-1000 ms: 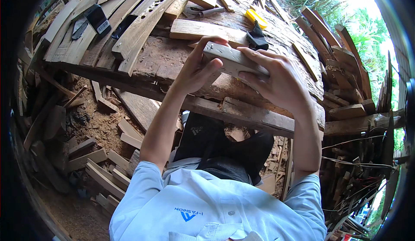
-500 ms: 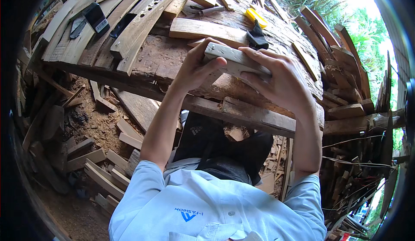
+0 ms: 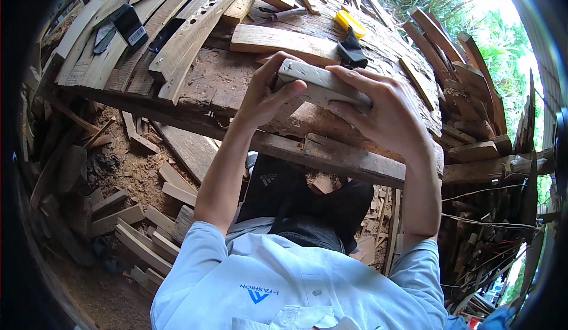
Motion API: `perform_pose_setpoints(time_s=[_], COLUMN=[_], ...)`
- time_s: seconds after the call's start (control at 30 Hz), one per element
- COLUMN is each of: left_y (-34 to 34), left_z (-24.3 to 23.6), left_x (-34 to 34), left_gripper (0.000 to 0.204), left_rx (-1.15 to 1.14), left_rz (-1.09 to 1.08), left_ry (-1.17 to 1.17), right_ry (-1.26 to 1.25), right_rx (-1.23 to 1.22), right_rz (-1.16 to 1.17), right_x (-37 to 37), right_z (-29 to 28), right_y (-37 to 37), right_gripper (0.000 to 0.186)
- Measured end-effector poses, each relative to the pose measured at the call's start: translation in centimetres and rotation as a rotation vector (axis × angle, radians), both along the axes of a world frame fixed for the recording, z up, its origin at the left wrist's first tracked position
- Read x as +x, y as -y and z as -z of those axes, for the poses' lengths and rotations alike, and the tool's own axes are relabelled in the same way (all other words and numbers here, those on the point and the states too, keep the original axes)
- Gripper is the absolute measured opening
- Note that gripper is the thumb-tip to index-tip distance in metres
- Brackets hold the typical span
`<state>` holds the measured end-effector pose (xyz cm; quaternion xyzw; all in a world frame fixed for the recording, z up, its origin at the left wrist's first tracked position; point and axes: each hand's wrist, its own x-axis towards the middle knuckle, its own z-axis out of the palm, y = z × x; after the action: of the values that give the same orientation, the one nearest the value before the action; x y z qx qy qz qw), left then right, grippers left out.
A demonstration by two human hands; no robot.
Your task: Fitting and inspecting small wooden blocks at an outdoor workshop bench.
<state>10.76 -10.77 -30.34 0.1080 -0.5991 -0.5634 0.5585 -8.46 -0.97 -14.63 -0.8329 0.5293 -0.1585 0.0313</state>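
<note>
A pale grey rectangular block (image 3: 322,85) with small pits and dark marks on its face is held up between both hands, above the near part of a rough wooden bench (image 3: 216,77). My left hand (image 3: 269,93) grips its left end, thumb on the near side and fingers behind. Around the right end curls my right hand (image 3: 378,102), with fingers over the top and thumb beneath. Whether the block is stone or wood I cannot tell. Just beyond it lie a pale plank (image 3: 284,43) and a black object (image 3: 352,52) beside a yellow piece (image 3: 351,23).
Several boards (image 3: 195,31) lie side by side on the bench's left, with a dark box (image 3: 129,25) on them. A grey tube-like piece (image 3: 289,14) rests farther back. Offcuts (image 3: 142,241) and sawdust cover the ground at left. Stacked timber (image 3: 473,99) stands at right.
Both hands keep their grip on the block, which has barely shifted. A blue patch now shows at the lower right edge.
</note>
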Motion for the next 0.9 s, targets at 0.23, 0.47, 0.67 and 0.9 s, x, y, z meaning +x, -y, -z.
perform_pose_setpoints(time_s=[0.23, 0.47, 0.67, 0.9], left_y=[-0.4, -0.3, 0.0, -0.2], left_z=[0.1, 0.0, 0.2, 0.1], left_x=[0.0, -0.3, 0.1, -0.4], left_gripper=[0.034, 0.035, 0.038, 0.031], left_rx=[-0.008, -0.005, 0.026, 0.062], left_rz=[0.008, 0.015, 0.029, 0.034], left_ry=[0.004, 0.014, -0.003, -0.037], right_ry=[0.155, 0.628, -0.017, -0.021], right_rx=[-0.016, 0.065, 0.347, 0.258], right_rz=[0.037, 0.408, 0.495, 0.307], right_x=[-1.6, -11.2, -12.6, -14.0], right_z=[0.2, 6.0, 11.0, 10.7], right_y=[0.2, 0.0, -1.4, -2.5], right_gripper=[0.054, 0.036, 0.056, 0.046])
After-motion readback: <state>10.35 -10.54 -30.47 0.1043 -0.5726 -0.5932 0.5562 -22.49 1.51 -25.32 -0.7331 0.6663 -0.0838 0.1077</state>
